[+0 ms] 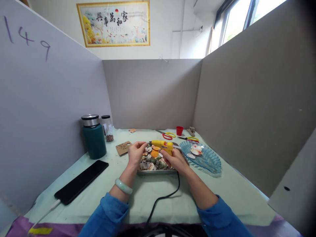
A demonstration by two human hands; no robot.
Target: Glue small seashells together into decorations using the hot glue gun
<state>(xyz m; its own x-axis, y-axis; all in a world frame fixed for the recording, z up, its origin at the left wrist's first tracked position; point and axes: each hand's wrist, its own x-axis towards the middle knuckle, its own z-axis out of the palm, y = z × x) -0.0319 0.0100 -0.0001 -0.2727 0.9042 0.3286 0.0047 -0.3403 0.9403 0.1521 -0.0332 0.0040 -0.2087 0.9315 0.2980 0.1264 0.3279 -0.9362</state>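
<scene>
My right hand (177, 161) is wrapped around the handle of a yellow hot glue gun (161, 144). The gun's nozzle points left, and a glue stick protrudes from its back. Close to the nozzle, my left hand (135, 154) is closed in a pinch; whatever its fingertips hold is too small to make out. Beneath both hands lies a shallow metal tray (158, 172) filled with shells and green, moss-like bits (151, 164). An orange shell-like piece (154, 153) shows among them. The gun's black cord (160, 198) runs down toward me.
At right, a blue glass dish (209, 163) holds pale shell-like pieces (196, 149). Scissors (168, 135), more scissors (190, 139) and a red cup (179, 131) stand behind. Left are a brown card (123, 148), green flask (94, 140), clear jar (107, 128) and charging phone (82, 181). Partitions enclose the table.
</scene>
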